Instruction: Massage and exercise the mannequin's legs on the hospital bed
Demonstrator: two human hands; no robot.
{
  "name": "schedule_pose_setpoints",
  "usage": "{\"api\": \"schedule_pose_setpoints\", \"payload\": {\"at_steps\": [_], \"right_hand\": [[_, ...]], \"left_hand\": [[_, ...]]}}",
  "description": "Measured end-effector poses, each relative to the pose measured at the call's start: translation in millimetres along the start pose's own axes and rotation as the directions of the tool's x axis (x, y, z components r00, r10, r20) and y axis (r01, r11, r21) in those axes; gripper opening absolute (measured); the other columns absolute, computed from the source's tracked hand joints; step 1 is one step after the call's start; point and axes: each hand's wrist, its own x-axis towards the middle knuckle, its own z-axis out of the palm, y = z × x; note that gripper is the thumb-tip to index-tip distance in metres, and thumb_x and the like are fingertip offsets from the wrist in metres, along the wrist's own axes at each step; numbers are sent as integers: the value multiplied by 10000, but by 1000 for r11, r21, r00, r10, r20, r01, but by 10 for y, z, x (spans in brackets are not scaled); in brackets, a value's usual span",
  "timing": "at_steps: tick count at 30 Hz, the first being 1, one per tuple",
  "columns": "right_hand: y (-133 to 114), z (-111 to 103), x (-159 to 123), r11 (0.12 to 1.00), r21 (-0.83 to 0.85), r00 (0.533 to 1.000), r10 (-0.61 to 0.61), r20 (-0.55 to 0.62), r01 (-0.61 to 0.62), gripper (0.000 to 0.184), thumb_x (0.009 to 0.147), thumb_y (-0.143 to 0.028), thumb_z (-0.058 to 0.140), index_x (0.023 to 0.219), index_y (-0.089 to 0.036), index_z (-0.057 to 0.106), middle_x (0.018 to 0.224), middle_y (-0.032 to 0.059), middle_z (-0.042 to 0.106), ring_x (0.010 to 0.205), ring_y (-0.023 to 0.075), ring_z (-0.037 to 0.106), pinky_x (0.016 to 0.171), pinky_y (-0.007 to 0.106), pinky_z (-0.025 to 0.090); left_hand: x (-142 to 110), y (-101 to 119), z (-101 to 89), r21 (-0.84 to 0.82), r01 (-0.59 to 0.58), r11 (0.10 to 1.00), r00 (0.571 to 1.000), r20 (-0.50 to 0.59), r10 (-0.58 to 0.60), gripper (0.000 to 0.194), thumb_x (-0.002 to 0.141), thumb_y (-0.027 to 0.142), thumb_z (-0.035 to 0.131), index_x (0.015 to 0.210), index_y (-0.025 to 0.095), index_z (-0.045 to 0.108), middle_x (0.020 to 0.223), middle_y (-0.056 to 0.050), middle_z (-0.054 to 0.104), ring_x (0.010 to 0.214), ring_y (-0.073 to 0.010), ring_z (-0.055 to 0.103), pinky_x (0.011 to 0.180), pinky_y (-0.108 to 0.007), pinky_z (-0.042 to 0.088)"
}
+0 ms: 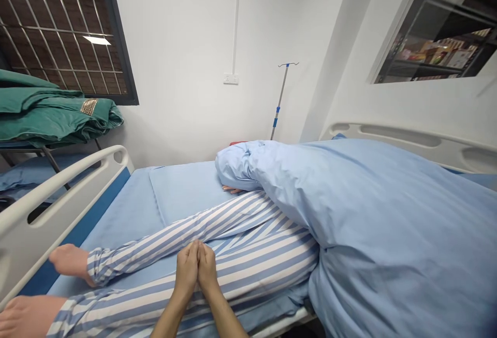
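Note:
My left hand [187, 265] and my right hand [207, 264] are both closed, pressed side by side with knuckles and thumbs touching. Nothing shows between them; the undersides of the fingers are hidden. They are over the near leg of blue-and-white striped trousers [267, 263], worn by a figure lying on a bed. Whether they rest on the cloth I cannot tell. Two bare feet [72, 261] stick out of the trouser cuffs at left. A light blue quilt [349, 208] is bunched over the figure's upper body, and some fingertips [232, 189] peek from under its edge.
The bed's footboard [93, 172] rises at left, its headboard [407, 144] at right. A light blue sheet [186, 182] covers the mattress. Behind the bed stands an IV pole [280, 100]. Folded green cloth [58, 115] lies on a rack below a barred window [62, 27].

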Motion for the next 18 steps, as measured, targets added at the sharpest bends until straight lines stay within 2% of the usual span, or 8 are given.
{"api": "schedule_pose_setpoints", "payload": {"at_steps": [2, 5, 7, 11, 15, 18], "right_hand": [[4, -2, 3, 999, 29, 1000, 22, 0, -22, 453, 899, -470, 293, 590, -185, 462, 587, 18, 524, 573, 138, 459, 572, 251, 352], [38, -3, 17, 998, 34, 998, 59, -2, -59, 437, 878, -492, 336, 563, -195, 400, 547, -7, 456, 548, 126, 404, 547, 250, 332], [74, -2, 32, 997, 33, 998, 68, 0, -68, 432, 868, -499, 348, 554, -202, 356, 526, -24, 405, 534, 118, 364, 530, 248, 317], [99, -1, 71, 997, 25, 997, 73, 19, -74, 432, 862, -502, 332, 548, -206, 339, 516, -32, 367, 530, 117, 342, 521, 249, 309], [-74, -56, 110, 995, -51, 994, 84, 63, -81, 427, 869, -471, 317, 537, -203, 339, 506, -30, 371, 511, 113, 344, 505, 245, 289], [-276, -167, 117, 979, -202, 993, -13, 121, 37, 421, 888, -412, 315, 534, -192, 368, 509, -23, 402, 512, 111, 368, 505, 241, 258]], "left_hand": [[-16, -19, 24, 2, 16, 1000, 999, -37, -16, 424, 764, 520, 445, 499, 189, 447, 476, 20, 499, 493, -123, 443, 505, -241, 369], [-60, -181, 16, 162, 33, 986, 997, -79, -20, 414, 787, 496, 406, 555, 178, 532, 539, -9, 579, 555, -148, 508, 557, -251, 385], [-92, -296, 4, 268, 7, 964, 998, -69, 12, 420, 808, 470, 370, 567, 181, 555, 548, -18, 598, 567, -153, 523, 574, -252, 379], [-107, -374, 2, 342, -42, 939, 996, -61, 67, 427, 829, 436, 339, 561, 185, 555, 555, -27, 613, 564, -149, 531, 575, -248, 368], [-91, -343, 7, 365, -47, 930, 995, -60, 74, 438, 842, 430, 322, 557, 187, 549, 570, -35, 627, 571, -153, 545, 580, -249, 375], [-93, -346, 10, 386, -49, 921, 995, -65, 80, 458, 853, 435, 303, 577, 192, 575, 585, -38, 643, 574, -157, 563, 566, -247, 385]]}}
